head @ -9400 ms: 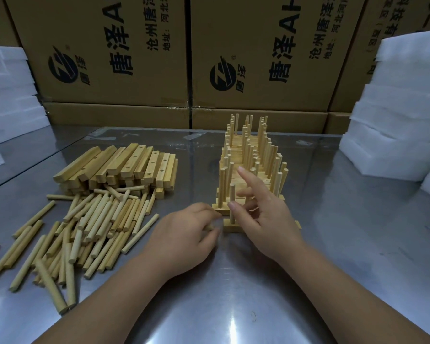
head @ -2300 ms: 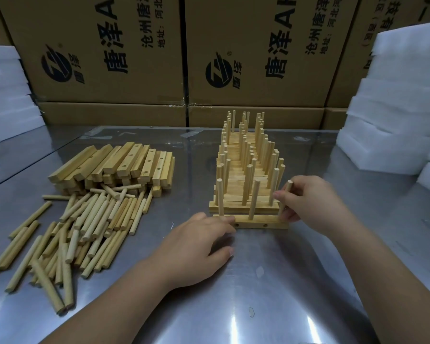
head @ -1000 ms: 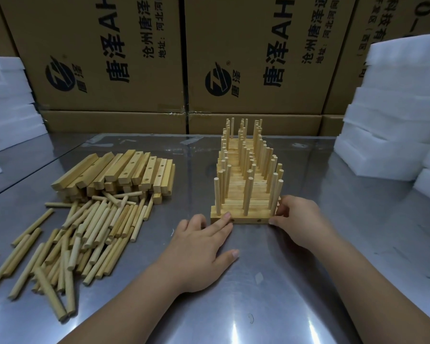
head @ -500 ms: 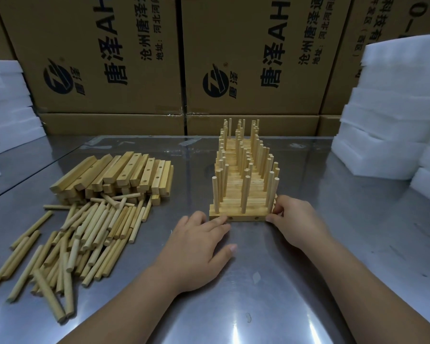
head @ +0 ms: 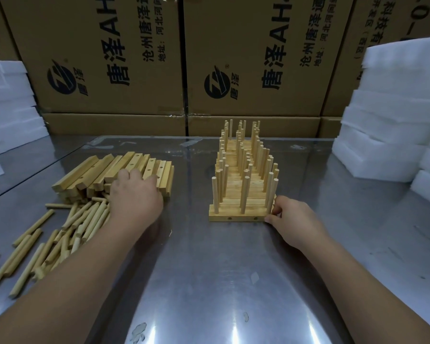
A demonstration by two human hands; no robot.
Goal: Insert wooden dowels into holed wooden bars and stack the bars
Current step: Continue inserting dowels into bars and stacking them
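On bar pile (head: 90, 170), left hand (head: 134, 196) is laid, beside scattered dowels (head: 90, 217); grasp cannot be told. At doweled stack (head: 243, 192) on steel table (head: 221, 269), front bar (head: 236, 216) is pinched at right end by right hand (head: 296, 219).

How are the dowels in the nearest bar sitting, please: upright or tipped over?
Upright: the dowels stand straight up, side by side, from the top of the front bar; none has fallen.
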